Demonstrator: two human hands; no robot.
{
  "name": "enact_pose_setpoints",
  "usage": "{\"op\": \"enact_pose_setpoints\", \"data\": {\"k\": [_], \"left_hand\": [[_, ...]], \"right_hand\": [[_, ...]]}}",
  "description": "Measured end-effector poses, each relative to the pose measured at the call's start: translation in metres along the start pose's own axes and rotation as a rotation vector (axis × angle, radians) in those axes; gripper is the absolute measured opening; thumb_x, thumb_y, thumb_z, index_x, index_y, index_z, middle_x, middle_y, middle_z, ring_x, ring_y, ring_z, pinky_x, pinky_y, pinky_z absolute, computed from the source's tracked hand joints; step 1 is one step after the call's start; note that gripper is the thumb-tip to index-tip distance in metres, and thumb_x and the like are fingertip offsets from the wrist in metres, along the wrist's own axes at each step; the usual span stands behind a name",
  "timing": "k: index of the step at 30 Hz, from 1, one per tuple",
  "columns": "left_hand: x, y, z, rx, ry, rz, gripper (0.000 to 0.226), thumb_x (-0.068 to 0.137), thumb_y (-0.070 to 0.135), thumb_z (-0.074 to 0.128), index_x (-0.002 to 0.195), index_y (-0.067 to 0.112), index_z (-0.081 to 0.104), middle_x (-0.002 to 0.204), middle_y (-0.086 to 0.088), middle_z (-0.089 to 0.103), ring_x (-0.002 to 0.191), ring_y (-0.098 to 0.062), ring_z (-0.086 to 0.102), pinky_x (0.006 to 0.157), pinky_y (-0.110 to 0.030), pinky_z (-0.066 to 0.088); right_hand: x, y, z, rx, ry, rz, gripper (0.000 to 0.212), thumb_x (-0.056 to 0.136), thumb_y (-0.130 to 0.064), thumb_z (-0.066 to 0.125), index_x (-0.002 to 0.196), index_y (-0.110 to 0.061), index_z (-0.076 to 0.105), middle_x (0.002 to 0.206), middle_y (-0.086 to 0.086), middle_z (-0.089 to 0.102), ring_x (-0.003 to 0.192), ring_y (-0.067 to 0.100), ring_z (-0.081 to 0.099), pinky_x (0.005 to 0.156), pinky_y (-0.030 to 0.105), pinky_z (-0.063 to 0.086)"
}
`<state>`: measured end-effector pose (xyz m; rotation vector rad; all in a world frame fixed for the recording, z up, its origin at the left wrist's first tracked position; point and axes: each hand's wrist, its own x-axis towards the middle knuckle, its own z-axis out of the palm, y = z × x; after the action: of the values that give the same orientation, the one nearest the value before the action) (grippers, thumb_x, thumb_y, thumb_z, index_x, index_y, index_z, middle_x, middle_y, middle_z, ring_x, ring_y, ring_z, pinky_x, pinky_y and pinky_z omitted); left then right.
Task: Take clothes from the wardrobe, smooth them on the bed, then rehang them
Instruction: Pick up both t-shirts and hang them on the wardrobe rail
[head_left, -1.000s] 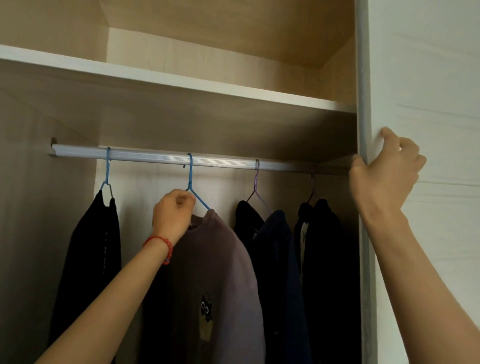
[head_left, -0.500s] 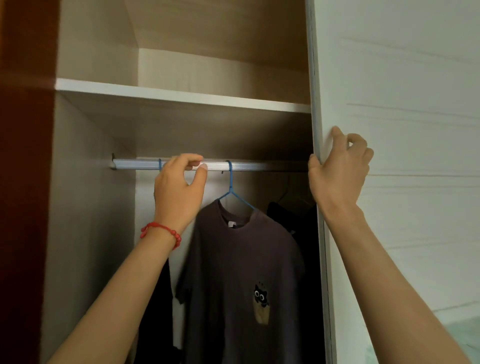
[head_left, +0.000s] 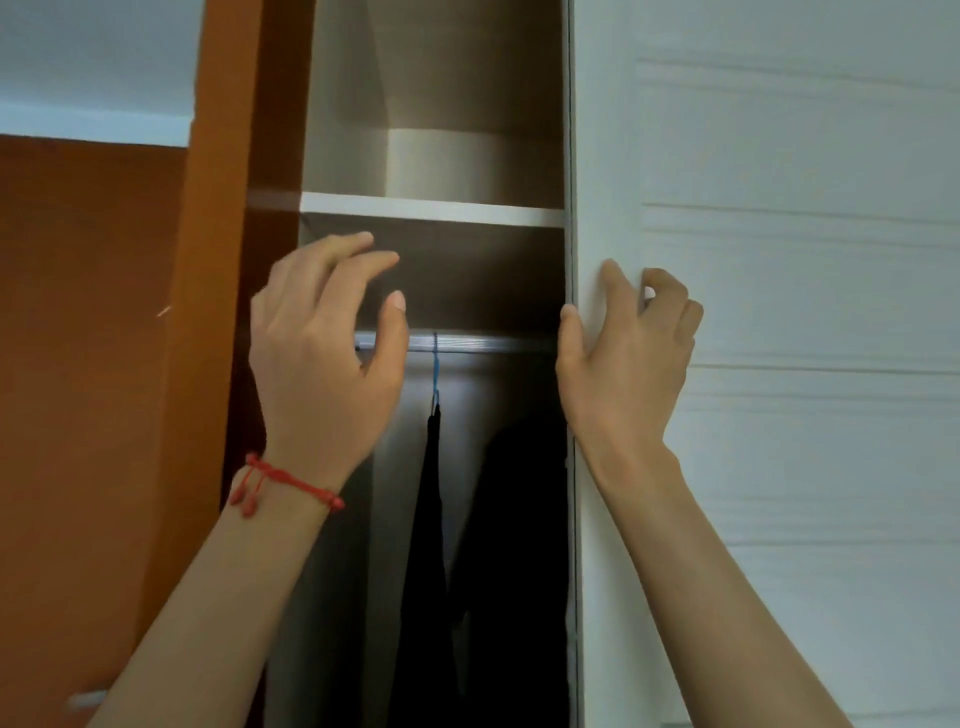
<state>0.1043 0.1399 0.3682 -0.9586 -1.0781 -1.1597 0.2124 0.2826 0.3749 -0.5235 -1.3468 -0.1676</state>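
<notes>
Nearest me, both forearms reach up, a red bracelet (head_left: 283, 483) on the left wrist. The left hand (head_left: 324, 353) has let go of the hanger it gripped a second ago and now hovers empty at about nine o'clock from the rod's visible stretch, fingers spread and loosely bent. The right hand (head_left: 626, 358) pinches the edge of the white sliding door (head_left: 779, 364), thumb on the inner side, fingers curled on the face. That door has travelled left, so the opening is much narrower. Deeper in, a blue hanger (head_left: 435, 366) hangs on the rod (head_left: 483, 344) with a dark garment (head_left: 431, 519) below; the grey shirt is now out of sight, at three o'clock behind the door, I judge. Rehanging looks finished, with the wardrobe being closed
</notes>
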Motion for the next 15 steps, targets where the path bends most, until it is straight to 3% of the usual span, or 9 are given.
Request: {"op": "enact_pose_setpoints", "data": {"k": [6, 12, 15], "left_hand": [[0.009, -0.029, -0.027, 0.08, 0.0, -0.063, 0.037, 0.09, 0.021, 0.049, 0.124, 0.008, 0.055, 0.136, -0.01, 0.05, 0.133, -0.023, 0.038, 0.109, -0.036, 0.027], [0.007, -0.076, -0.042, 0.04, -0.119, -0.243, 0.048, 0.095, 0.023, 0.043, 0.141, 0.02, 0.032, 0.15, 0.0, 0.032, 0.134, -0.005, 0.026, 0.103, -0.014, 0.021], [0.003, -0.091, -0.044, -0.048, -0.16, -0.378, 0.053, 0.096, 0.033, 0.039, 0.145, 0.025, 0.022, 0.151, 0.005, 0.029, 0.132, -0.003, 0.028, 0.102, -0.019, 0.025]], "right_hand": [[-0.015, -0.048, 0.015, 0.158, -0.006, -0.016, 0.043, 0.091, -0.031, 0.051, 0.13, -0.012, 0.05, 0.136, 0.019, 0.04, 0.12, 0.033, 0.038, 0.093, 0.04, 0.041], [-0.031, -0.092, 0.031, 0.277, -0.005, -0.047, 0.038, 0.09, -0.024, 0.053, 0.125, -0.009, 0.054, 0.133, 0.02, 0.046, 0.119, 0.034, 0.042, 0.09, 0.041, 0.047], [-0.038, -0.111, 0.039, 0.296, -0.004, -0.081, 0.035, 0.089, -0.02, 0.055, 0.122, -0.008, 0.057, 0.129, 0.022, 0.049, 0.115, 0.035, 0.046, 0.086, 0.04, 0.049]]}}
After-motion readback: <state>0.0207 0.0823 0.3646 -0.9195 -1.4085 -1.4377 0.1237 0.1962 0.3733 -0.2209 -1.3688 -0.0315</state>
